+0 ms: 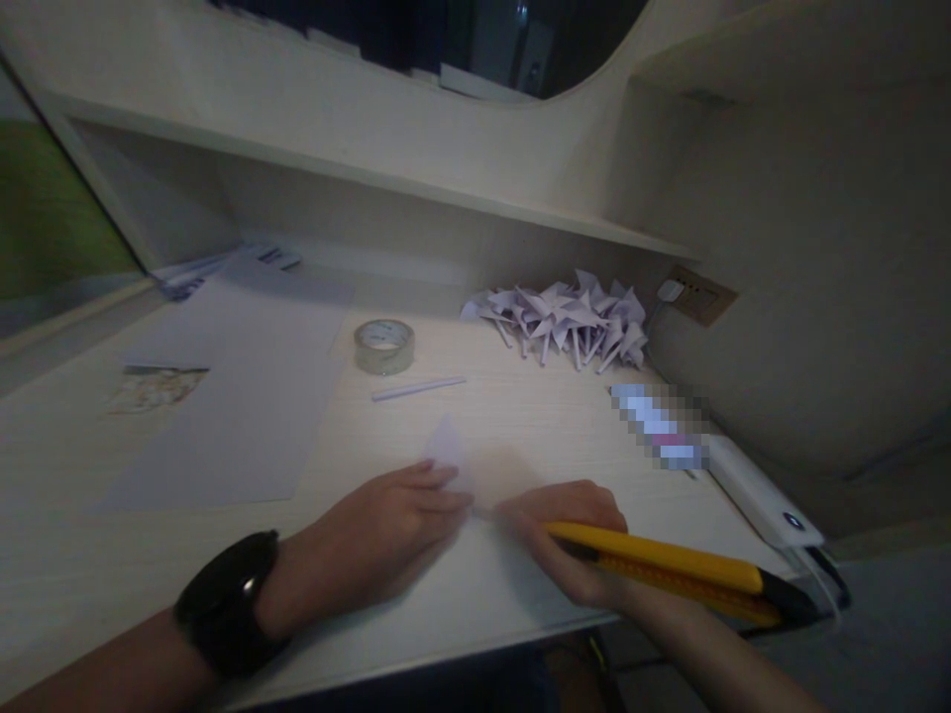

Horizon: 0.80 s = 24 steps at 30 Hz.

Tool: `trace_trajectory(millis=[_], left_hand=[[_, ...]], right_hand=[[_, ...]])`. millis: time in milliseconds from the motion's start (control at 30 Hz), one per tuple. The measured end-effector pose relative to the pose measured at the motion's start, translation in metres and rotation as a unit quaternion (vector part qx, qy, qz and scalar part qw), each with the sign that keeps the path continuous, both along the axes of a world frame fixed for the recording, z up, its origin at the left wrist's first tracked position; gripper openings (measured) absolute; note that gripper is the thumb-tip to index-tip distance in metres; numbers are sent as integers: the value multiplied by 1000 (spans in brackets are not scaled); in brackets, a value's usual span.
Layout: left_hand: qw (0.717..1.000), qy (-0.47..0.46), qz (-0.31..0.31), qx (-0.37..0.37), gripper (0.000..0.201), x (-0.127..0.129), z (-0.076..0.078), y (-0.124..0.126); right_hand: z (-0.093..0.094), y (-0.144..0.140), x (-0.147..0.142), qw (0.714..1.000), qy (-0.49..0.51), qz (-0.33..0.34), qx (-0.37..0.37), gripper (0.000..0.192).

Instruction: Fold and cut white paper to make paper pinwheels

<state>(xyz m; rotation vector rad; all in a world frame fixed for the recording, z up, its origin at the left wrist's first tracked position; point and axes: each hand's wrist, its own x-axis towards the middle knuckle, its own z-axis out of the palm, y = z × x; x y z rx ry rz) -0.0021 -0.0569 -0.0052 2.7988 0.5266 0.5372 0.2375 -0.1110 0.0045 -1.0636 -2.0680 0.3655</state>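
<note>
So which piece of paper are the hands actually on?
The small folded paper at the desk's front edge, between left hand and right hand; the big flat sheet lies untouched farther left.

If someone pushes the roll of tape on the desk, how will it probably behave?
The roll of clear tape lies flat on its side on the desk, so it would likely slide, not roll. It looks thin and hollow, so probably light. Set on its edge, it might roll easily.
</note>
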Motion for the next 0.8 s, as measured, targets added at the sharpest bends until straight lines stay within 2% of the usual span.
trace_trajectory(millis=[400,600,800], left_hand=[[997,-15,3,70,27,4,-4,-7],[998,-19,-1,60,26,6,-1,-7],[998,-26,9,51,25,6,-7,-6]], right_hand=[[-2,-3,0,1000,-9,-5,12,22],[-3,-3,0,1000,-3,-11,17,23],[-2,-2,1,1000,-13,-3,3,23]])
